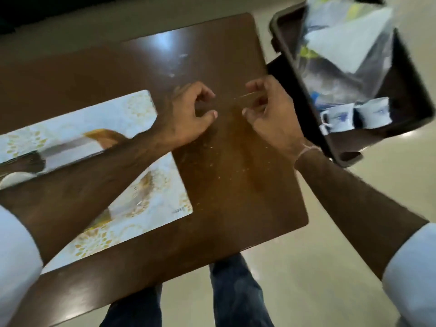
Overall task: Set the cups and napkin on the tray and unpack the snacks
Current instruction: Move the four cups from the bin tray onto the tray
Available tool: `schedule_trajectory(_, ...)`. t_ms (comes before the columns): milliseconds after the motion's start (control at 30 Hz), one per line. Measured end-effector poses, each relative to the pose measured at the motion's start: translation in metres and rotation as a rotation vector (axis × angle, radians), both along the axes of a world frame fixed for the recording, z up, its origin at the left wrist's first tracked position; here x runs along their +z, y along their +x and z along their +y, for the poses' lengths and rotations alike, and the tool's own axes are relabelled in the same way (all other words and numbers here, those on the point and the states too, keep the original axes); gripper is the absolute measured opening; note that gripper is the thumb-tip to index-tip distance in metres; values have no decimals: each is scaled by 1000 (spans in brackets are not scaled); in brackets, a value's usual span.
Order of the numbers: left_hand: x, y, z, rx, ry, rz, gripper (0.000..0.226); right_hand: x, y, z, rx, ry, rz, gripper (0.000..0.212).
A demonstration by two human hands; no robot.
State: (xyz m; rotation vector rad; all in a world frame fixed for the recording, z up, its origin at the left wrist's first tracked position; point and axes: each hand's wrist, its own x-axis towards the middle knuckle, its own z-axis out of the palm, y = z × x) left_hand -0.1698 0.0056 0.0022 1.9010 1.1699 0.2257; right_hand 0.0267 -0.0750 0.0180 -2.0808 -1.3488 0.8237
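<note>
Two white cups with blue prints (339, 116) (375, 114) stand side by side in a dark tray (295, 74) off the table's right edge. Behind them in that tray lies a clear plastic bag (368, 74) with a white folded sheet (354, 36) on or in it. My left hand (191, 114) and right hand (266, 109) hover close together over the middle of the brown table (236, 185), fingers curled. A thin pale strand (245, 95) shows at my right fingertips. Whether my left hand holds anything is unclear.
A white board with a gold floral pattern (141, 107) lies on the table's left half, partly under my left forearm. Small crumbs dot the table's centre. Pale floor surrounds the table, and my legs show below its near edge.
</note>
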Motion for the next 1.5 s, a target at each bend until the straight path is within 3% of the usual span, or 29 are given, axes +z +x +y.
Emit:
schedule_trajectory(267, -1, 181, -15, -145, -15, -76, 32, 15, 158, -35, -195, 46, -204, 39)
schedule_trajectory(433, 2, 260, -44, -323, 120, 8, 36, 6, 244, -64, -295, -233, -425, 55)
schedule_trajectory(567, -2, 302, -70, -460, 247, 170, 49, -9, 285, -85, -312, -444, -336, 73)
schedule_trajectory(733, -10, 323, -80, -407, 142, 297, 49, -23, 290, -97, -280, -422, -182, 72)
schedule_trajectory(900, -12, 306, -74, -360, -30, 78, 25, -17, 277, -101, -369, -330, -166, 72)
schedule_trajectory(1067, 9, 268, -57, -366, -125, -135, 22, 12, 233, -105, -521, -107, -47, 79)
schedule_trajectory(1267, 24, 174, -31, -322, -127, -241, 38, 30, 147, -104, -442, -1, 170, 79)
schedule_trajectory(1400, 29, 96, -16, -258, -201, -182, 74, 27, 73, -92, -323, 6, 216, 73)
schedule_trajectory(1500, 31, 35, -9, -245, -202, -88, 84, 23, 16, -82, -216, -16, 200, 72)
